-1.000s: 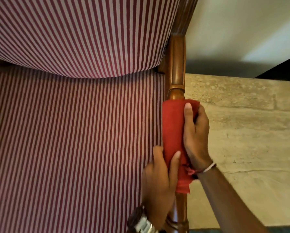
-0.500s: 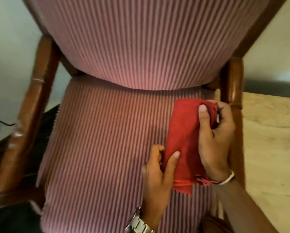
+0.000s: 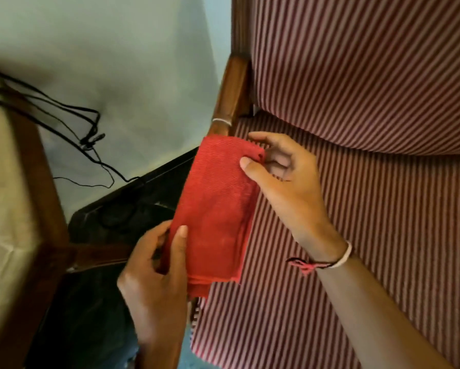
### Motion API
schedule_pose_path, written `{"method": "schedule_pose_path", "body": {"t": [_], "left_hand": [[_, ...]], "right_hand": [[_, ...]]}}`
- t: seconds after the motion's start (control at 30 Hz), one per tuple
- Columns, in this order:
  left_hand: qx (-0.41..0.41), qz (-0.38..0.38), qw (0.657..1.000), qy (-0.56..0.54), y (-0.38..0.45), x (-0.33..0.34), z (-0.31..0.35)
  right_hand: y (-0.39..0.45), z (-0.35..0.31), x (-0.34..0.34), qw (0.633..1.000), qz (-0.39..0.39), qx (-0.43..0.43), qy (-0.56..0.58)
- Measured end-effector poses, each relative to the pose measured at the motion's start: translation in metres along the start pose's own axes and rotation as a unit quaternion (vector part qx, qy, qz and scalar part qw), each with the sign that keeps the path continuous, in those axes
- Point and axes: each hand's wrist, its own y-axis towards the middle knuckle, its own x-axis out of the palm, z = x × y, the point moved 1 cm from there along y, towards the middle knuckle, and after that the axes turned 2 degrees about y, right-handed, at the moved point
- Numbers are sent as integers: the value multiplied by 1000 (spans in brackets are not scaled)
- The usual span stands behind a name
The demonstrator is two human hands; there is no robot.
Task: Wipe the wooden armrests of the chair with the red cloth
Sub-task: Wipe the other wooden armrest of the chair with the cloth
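A folded red cloth (image 3: 218,206) lies draped over the chair's left wooden armrest (image 3: 230,94), which shows bare only above the cloth. My left hand (image 3: 157,270) grips the cloth's near end, thumb on top. My right hand (image 3: 285,179) pinches the cloth's far right corner between thumb and fingers. The chair has a red-and-white striped seat (image 3: 356,262) and backrest (image 3: 370,62). The armrest under the cloth is hidden.
Left of the chair stand a pale wall (image 3: 103,62) with black cables (image 3: 71,121), a dark object on the floor (image 3: 133,203), and another wooden-framed piece of furniture with a cream cushion (image 3: 5,209).
Both hands carried the red cloth from the right armrest across the seat to the left armrest. The view swung left with them.
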Motion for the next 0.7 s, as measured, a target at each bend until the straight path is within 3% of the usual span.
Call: {"method": "schedule_pose_path", "body": {"t": [0.1, 0.23, 0.33, 0.4, 0.5, 0.6, 0.63, 0.7], "left_hand": [[-15, -19, 997, 67, 25, -6, -16], [-42, -153, 961, 225, 48, 9, -26], [30, -168, 948, 270, 58, 14, -21], [131, -159, 950, 235, 62, 18, -14], [268, -175, 916, 243, 63, 37, -6], [304, -241, 864, 322, 60, 60, -13], [309, -252, 848, 349, 59, 65, -18], [324, -243, 834, 376, 60, 70, -28]], "right_hand": [[16, 9, 30, 999, 13, 8, -37], [32, 35, 50, 990, 29, 37, -132], [34, 51, 41, 985, 31, 33, -169], [29, 63, 27, 975, 67, -11, -209], [4, 103, 5, 909, 80, -77, -402], [-37, 164, -12, 797, -90, -11, -597], [-48, 183, -18, 773, -126, 5, -621], [-59, 206, -24, 760, -128, -8, -637]]}}
